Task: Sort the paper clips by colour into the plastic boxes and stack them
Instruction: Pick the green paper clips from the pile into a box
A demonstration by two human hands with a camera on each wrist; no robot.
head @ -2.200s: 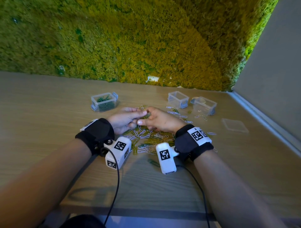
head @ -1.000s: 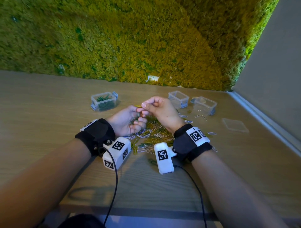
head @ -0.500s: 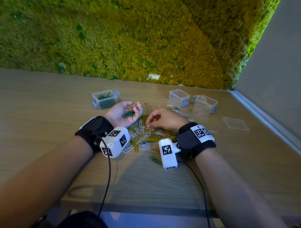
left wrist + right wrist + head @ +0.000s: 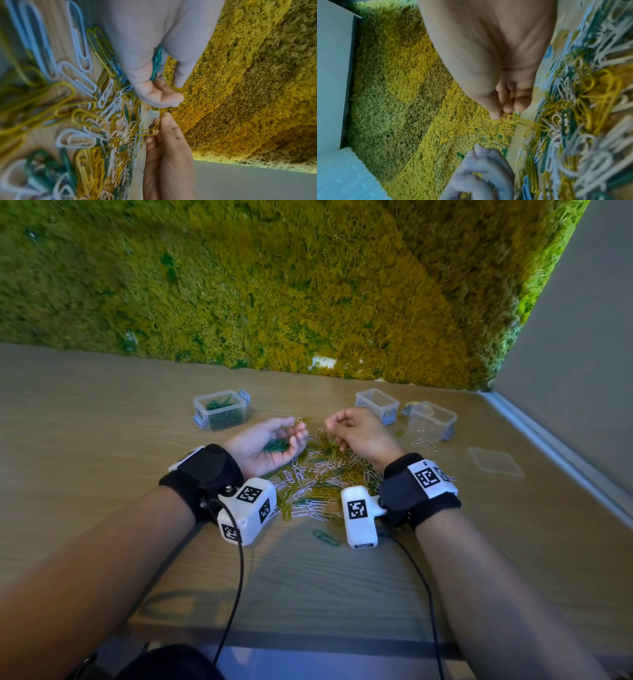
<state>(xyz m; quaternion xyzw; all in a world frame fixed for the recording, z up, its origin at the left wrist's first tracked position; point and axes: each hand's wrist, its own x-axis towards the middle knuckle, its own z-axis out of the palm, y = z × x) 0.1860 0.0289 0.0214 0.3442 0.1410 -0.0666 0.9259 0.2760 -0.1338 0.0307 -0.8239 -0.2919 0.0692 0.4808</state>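
Observation:
A mixed pile of yellow, white and green paper clips (image 4: 318,477) lies on the wooden table between my wrists. My left hand (image 4: 294,433) is turned palm up at the pile's left edge, its fingers curled round a small bunch of green clips (image 4: 275,446), which also shows in the left wrist view (image 4: 156,65). My right hand (image 4: 334,426) is raised just above the pile's far side. It pinches a yellow clip (image 4: 154,128) between thumb and fingers, and that clip (image 4: 506,116) hangs linked to others trailing into the pile. A clear box with green clips (image 4: 221,409) stands beyond my left hand.
Two clear empty boxes (image 4: 376,402) (image 4: 430,419) stand beyond my right hand, with a few loose clips beside them. A clear lid (image 4: 495,462) lies flat at the right. One green clip (image 4: 325,537) lies apart near my wrists. A moss wall (image 4: 274,285) backs the table.
My right hand has lifted off the pile with a yellow clip pinched in it. My left hand stays palm up with the green clips.

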